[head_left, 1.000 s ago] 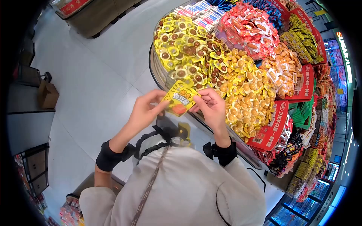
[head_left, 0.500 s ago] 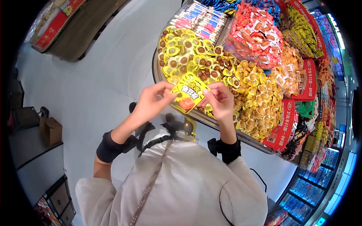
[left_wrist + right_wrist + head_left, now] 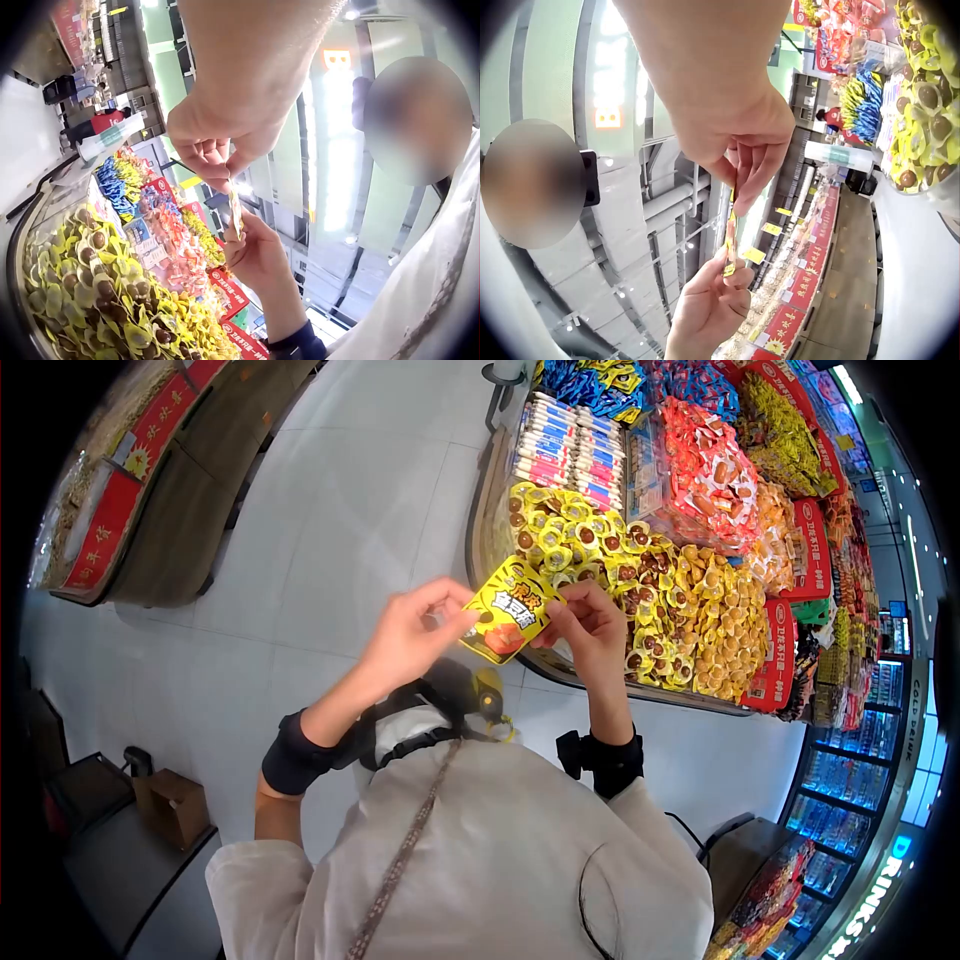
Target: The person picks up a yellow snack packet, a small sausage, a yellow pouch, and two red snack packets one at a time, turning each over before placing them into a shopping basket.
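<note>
Yellow packet (image 3: 508,614), still pinched, display (image 3: 484,502) further right

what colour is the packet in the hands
The packet is mostly yellow, with black and white lettering; the head view shows it best.

A glossy, plastic-looking finish is shown by the yellow packet (image 3: 508,622) — and by the wrapped snacks (image 3: 715,625) at three o'clock. Smooth, faintly shiny floor tiles (image 3: 345,490) are seen at eleven, matt cloth on the garment (image 3: 510,840) at six.

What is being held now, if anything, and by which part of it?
A yellow snack packet, pinched at opposite edges by the left hand and right hand.
</note>
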A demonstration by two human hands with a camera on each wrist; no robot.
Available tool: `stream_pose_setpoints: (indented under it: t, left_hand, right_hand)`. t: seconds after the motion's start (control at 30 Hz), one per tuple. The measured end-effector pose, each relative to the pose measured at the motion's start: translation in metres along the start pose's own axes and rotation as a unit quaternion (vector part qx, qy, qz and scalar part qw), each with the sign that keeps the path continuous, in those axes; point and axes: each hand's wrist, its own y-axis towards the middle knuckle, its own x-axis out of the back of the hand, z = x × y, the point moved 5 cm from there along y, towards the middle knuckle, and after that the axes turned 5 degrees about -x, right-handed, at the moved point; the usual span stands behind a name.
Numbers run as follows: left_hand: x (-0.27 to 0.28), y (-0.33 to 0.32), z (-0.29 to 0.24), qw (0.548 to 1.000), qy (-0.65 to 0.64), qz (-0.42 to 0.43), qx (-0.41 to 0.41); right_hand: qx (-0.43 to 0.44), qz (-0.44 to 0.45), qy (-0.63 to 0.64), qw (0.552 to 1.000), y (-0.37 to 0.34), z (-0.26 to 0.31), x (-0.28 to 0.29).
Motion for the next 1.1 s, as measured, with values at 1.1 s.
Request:
stream_pose_setpoints:
  t: [1.1]
  left_hand:
    - [0.037, 0.292, 0.037, 0.941, -0.016, 0.336, 0.016]
  right_hand:
    - [0.001, -0.322, -0.041, 0.946, 0.156, 0.048, 0.032]
